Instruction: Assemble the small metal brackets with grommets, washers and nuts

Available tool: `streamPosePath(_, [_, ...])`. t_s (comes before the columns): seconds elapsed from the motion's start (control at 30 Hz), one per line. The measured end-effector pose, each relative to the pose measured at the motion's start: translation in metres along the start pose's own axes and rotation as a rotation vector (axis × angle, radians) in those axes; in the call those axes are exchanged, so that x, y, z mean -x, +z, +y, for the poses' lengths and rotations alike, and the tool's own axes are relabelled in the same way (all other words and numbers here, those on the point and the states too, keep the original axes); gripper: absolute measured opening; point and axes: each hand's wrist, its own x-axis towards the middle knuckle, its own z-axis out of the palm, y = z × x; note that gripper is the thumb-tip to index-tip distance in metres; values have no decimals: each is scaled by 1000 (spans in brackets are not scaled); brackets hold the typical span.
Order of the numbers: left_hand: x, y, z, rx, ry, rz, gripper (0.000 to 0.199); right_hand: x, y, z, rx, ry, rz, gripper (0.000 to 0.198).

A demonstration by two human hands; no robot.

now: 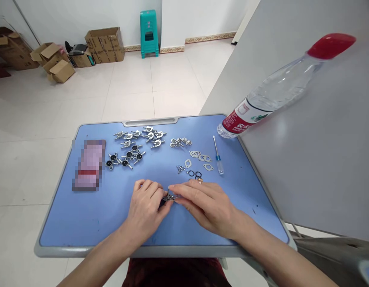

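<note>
A small silvery metal fitting is held between my hands near the front middle of the blue table. My left hand is closed, its thumb and fingers pinching the fitting from the left. From the right, the thumb and index fingertip of my right hand close on the same piece; fingers partly hide it. Just beyond my right fingers lie black rubber rings, small screws and flat oval metal plates. A screwdriver with a clear handle rests farther right.
Several metal fittings and fittings with black round centres lie toward the back left. Small metal levers sit beside them. A pixelated flat object is at left; a large water bottle stands back right, beside a grey panel.
</note>
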Motion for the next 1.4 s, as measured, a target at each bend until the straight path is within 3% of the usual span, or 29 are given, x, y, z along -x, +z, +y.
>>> streamPosePath(0.1, [0, 0, 0, 12, 0, 1, 17, 1, 3, 1, 73, -3, 69, 12])
streamPosePath(0.3, [-1, 0, 0, 0, -1, 3, 14, -1, -1, 0, -73, 1, 16, 26])
streamPosePath(0.47, [0, -1, 0, 5, -1, -2, 16, -1, 5, -4, 30, 5, 137, 6])
streamPosePath(0.57, [0, -1, 0, 8, -3, -14, 13, -1, 7, -3, 16, -4, 159, 7])
streamPosePath(0.77, [1, 1, -1, 6, -10, -12, 11, -2, 3, -3, -70, 50, 162, 3])
streamPosePath(0.93, [0, 1, -1, 13, -4, -8, 9, -3, -7, -5, -58, 182, 151, 11])
streamPosePath(1.07, [-1, 0, -1, 22, -7, -6, 8, -5, -12, 1, -31, 311, 45, 14])
streamPosePath(1.23, [-1, 0, 0, 44, -19, -5, 8, -4, -13, 13, 1, 592, -174, 11])
streamPosePath(1.4, [-1, 0, 0, 55, -29, 3, 7, -1, -11, 14, -51, 521, -391, 11])
